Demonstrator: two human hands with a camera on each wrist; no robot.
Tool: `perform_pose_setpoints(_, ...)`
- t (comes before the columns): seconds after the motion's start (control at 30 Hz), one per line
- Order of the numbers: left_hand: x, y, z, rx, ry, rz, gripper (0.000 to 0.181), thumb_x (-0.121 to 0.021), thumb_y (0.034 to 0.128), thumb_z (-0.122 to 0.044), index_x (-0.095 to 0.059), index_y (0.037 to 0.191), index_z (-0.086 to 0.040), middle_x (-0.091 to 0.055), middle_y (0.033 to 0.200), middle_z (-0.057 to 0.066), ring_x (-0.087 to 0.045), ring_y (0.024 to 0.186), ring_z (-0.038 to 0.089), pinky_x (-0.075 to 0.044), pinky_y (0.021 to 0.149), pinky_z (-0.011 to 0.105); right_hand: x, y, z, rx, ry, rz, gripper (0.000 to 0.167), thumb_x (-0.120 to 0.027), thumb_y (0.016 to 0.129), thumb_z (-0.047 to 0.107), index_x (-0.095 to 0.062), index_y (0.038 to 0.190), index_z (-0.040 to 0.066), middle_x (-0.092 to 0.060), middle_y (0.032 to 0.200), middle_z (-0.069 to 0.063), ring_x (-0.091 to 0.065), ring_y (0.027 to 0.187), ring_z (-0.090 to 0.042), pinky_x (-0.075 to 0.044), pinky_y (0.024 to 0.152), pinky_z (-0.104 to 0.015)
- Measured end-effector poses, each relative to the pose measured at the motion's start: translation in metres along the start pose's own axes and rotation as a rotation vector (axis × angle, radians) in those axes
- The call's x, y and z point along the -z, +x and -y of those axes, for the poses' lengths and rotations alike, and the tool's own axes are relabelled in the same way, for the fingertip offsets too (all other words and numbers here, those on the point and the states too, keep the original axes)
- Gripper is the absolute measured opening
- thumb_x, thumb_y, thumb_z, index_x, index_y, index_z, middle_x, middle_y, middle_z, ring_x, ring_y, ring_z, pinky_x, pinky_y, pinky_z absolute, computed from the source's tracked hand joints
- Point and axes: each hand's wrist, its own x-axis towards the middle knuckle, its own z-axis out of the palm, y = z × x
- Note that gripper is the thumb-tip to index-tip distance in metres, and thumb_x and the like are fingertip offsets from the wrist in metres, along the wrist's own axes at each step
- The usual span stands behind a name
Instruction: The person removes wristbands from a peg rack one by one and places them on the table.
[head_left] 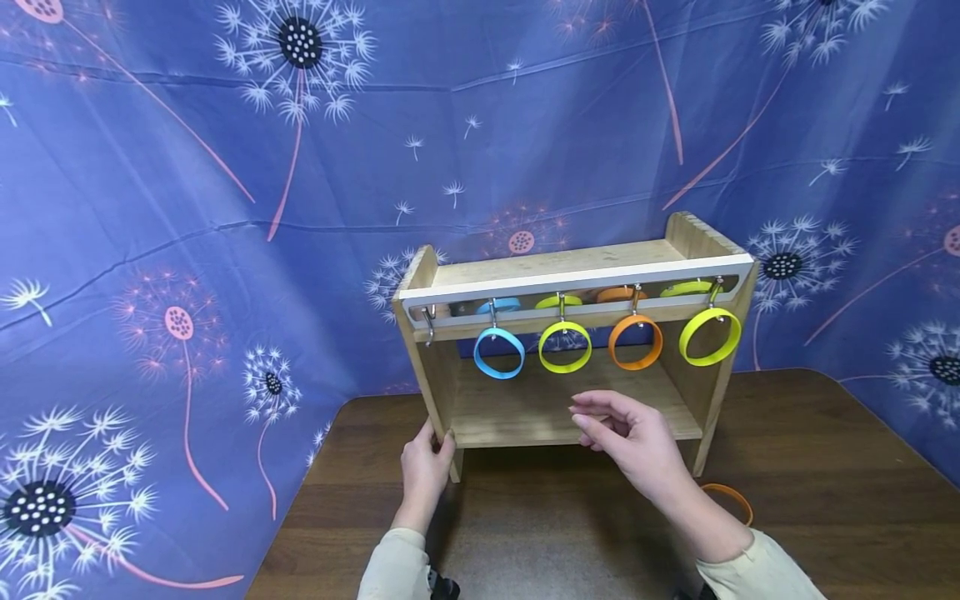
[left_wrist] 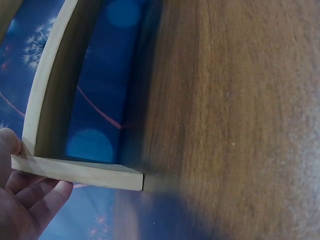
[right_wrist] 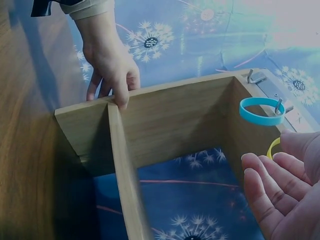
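A wooden shelf unit (head_left: 555,408) stands on the table. On its front rail hooks hold a blue ring (head_left: 498,373), a yellow-green ring (head_left: 565,367), an orange ring (head_left: 636,362) and another yellow-green ring (head_left: 709,358); the leftmost hook (head_left: 429,327) is bare. The left hand (head_left: 424,473) grips the lower left side panel (left_wrist: 100,174), thumb inside and fingers outside. In front of the shelf the right hand (head_left: 633,442) hangs in the air below the rings, fingers loosely bent, nothing in them. Its palm shows in the right wrist view, close to the blue ring (right_wrist: 261,120).
Another orange ring (head_left: 731,493) lies on the brown table (head_left: 825,467), partly hidden behind the right forearm. A blue cloth (head_left: 172,125) with dandelion prints hangs behind the table and to its sides.
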Motion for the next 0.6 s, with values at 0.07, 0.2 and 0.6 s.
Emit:
perform_pose_setpoints(0.07, 0.0, 0.0, 0.0, 0.0, 0.002, -0.002, 0.007, -0.07, 0.0819, -0.013, -0.063, 0.082, -0.015, -0.067, 0.066, -0.003, -0.06, 0.059, 0.021, -0.047, 0.06, 0.043, -0.001, 0.001, 0.001, -0.001, -0.002, -0.003, 0.022, -0.067, 0.091, 0.009, -0.066, 0.113, 0.003, -0.072, 0.101, -0.011, -0.069, 0.071, -0.022, -0.055, 0.063, -0.031)
perform_pose_setpoints(0.2, 0.0, 0.0, 0.001, -0.001, 0.003, -0.006, 0.006, -0.07, 0.0818, -0.013, -0.064, 0.085, -0.014, -0.068, 0.068, -0.001, -0.061, 0.061, 0.023, -0.048, 0.061, 0.044, -0.001, 0.002, 0.003, -0.006, 0.005, -0.001, 0.023, -0.067, 0.091, 0.011, -0.066, 0.113, 0.004, -0.072, 0.101, -0.01, -0.069, 0.073, -0.028, -0.055, 0.064, -0.031)
perform_pose_setpoints(0.6, 0.0, 0.0, 0.001, 0.003, 0.007, -0.002, 0.007, -0.07, 0.0828, -0.014, -0.065, 0.087, -0.015, -0.071, 0.071, 0.001, -0.064, 0.063, 0.027, -0.049, 0.062, 0.046, -0.003, 0.01, 0.011, -0.013, 0.028, 0.008, 0.025, -0.069, 0.09, 0.013, -0.066, 0.114, 0.004, -0.071, 0.104, -0.01, -0.07, 0.075, -0.029, -0.056, 0.068, -0.033)
